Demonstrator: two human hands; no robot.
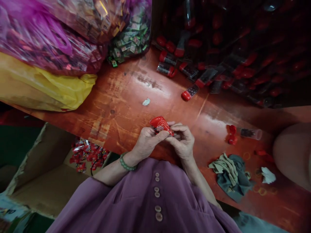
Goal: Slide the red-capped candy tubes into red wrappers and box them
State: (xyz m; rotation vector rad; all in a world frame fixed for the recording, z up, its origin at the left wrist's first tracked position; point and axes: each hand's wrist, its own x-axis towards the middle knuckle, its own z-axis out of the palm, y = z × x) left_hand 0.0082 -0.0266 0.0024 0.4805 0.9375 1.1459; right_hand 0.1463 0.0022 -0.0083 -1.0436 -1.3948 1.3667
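Both my hands meet over the near edge of a reddish wooden table. My left hand, with a green bead bracelet on its wrist, and my right hand together grip a small red packet with white print. The packet sticks up and to the left from between my fingers. A pile of small clear tubes with red caps lies at the far side of the table. One such tube lies apart, nearer to me.
Big plastic bags of small packets, pink and yellow, fill the far left. A cardboard box with several red packets stands below at the left. A rag, red caps and a clear tube lie to the right. Another person's limb is at the right edge.
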